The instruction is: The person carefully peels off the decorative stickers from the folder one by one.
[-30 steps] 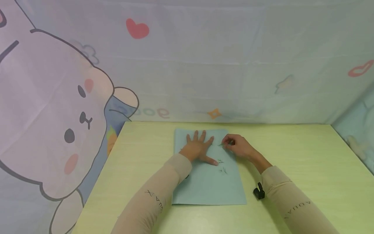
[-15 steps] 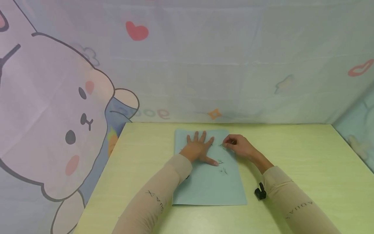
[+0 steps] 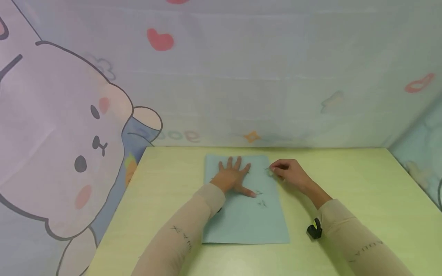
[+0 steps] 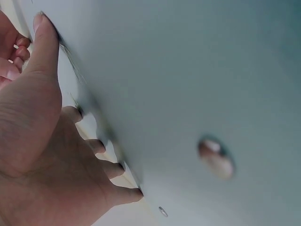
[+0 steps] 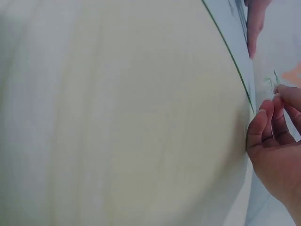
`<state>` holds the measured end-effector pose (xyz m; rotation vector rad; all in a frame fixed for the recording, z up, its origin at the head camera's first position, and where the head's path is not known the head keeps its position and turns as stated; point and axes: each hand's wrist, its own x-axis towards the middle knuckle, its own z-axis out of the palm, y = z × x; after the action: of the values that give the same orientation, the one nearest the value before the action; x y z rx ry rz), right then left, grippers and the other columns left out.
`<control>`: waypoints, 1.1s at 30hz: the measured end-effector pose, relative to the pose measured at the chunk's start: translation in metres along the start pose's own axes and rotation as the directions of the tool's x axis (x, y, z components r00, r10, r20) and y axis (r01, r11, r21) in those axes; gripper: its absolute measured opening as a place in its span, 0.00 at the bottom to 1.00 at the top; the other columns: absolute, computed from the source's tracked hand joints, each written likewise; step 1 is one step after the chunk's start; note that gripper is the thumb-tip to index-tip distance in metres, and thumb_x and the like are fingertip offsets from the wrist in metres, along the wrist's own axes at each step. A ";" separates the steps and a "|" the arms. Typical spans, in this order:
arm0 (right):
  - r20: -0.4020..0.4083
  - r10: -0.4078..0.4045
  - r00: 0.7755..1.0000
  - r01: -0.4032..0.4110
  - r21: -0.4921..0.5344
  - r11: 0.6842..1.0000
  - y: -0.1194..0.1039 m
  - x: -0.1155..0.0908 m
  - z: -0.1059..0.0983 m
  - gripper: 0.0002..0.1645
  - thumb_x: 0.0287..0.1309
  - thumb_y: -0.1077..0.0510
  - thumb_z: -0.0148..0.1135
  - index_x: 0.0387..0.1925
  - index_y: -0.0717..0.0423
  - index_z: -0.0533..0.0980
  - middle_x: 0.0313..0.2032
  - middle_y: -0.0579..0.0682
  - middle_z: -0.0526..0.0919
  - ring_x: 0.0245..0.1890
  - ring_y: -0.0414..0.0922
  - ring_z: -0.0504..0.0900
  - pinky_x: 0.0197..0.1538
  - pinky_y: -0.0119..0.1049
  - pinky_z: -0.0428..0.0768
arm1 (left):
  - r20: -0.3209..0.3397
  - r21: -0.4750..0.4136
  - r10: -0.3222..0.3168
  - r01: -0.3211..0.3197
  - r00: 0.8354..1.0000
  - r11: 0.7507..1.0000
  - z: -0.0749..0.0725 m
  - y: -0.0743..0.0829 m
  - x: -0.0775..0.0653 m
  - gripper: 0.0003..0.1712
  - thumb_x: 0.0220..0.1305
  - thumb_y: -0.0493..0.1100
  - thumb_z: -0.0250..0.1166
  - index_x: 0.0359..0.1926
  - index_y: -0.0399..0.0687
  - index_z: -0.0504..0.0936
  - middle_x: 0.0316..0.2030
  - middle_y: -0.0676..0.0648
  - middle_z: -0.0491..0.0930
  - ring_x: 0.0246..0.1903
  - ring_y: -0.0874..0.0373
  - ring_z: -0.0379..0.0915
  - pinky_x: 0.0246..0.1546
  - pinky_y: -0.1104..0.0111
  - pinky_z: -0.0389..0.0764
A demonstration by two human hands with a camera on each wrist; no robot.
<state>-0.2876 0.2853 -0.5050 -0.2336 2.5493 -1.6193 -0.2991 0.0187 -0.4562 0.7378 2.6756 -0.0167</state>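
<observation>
Well, nearest to me in the head view come the left sleeve and right sleeve, both reaching over the pale yellow-green table. Just beside the right sleeve I see a small black piece; I can't tell what it is.

Beyond that lies the light blue sheet, flat and, I judge, light and fairly smooth, so it would slide easily without a palm on it. Two bits that look like loose sprigs lie on it: the lower sprig, and the upper sprig by the thumb. The left hand rests on the sheet with fingers straight and spread wide.

Farther right, near the sheet's far right corner, the right hand pinches a thin green sprig between thumb and fingertip, its fine ends sticking out past them. I expect it to weigh almost nothing, bend readily and snap or crush under a hard squeeze; I'd take it by the stem, away from those wispy ends.

Farthest off, I see the printed backdrop cloth behind the table.
</observation>
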 end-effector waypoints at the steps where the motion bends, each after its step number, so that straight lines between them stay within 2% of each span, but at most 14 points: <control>1: -0.001 0.006 1.000 -0.006 0.008 1.000 0.000 0.000 -0.002 0.17 0.77 0.54 0.63 0.55 0.62 0.85 0.39 0.63 0.83 0.36 0.53 0.78 0.38 0.40 0.82 | 0.001 0.000 0.000 0.000 1.000 1.000 -0.001 0.000 -0.001 0.68 0.58 0.81 0.67 0.87 0.60 0.47 0.85 0.40 0.37 0.83 0.34 0.30 0.76 0.33 0.44; 14: -0.065 0.073 0.995 -0.073 0.007 0.997 0.013 -0.012 -0.043 0.21 0.80 0.56 0.60 0.61 0.68 0.80 0.48 0.67 0.85 0.42 0.54 0.84 0.41 0.40 0.83 | 0.002 -0.015 0.012 -0.012 1.000 1.000 0.002 -0.002 0.002 0.66 0.59 0.79 0.68 0.87 0.59 0.47 0.85 0.40 0.36 0.83 0.34 0.29 0.76 0.32 0.43; 21: -0.113 0.091 0.989 -0.091 0.005 0.996 0.022 -0.017 -0.063 0.23 0.79 0.55 0.61 0.62 0.69 0.80 0.48 0.64 0.86 0.40 0.48 0.85 0.39 0.38 0.84 | -0.003 -0.026 0.013 -0.013 1.000 1.000 0.005 -0.005 0.004 0.67 0.58 0.80 0.68 0.87 0.59 0.47 0.85 0.40 0.36 0.83 0.33 0.28 0.76 0.32 0.42; 28: -0.153 0.090 0.984 -0.089 0.017 0.996 0.028 -0.019 -0.074 0.25 0.78 0.53 0.63 0.62 0.69 0.79 0.47 0.60 0.88 0.38 0.46 0.84 0.39 0.37 0.84 | 0.020 -0.024 0.008 -0.008 1.000 1.000 0.006 -0.004 0.008 0.68 0.58 0.81 0.67 0.87 0.61 0.44 0.86 0.40 0.33 0.83 0.34 0.26 0.76 0.32 0.40; 33: -0.191 0.103 0.976 -0.102 0.013 0.995 0.027 -0.019 -0.075 0.25 0.78 0.54 0.62 0.63 0.71 0.79 0.48 0.59 0.88 0.39 0.45 0.85 0.40 0.37 0.84 | 0.011 -0.024 0.020 -0.019 1.000 1.000 0.006 -0.004 0.009 0.68 0.58 0.81 0.67 0.87 0.60 0.44 0.85 0.40 0.34 0.83 0.33 0.26 0.76 0.32 0.41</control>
<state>-0.2847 0.3673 -0.4976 0.0569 2.6461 -1.6825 -0.3067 0.0192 -0.4651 0.7541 2.6530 0.0157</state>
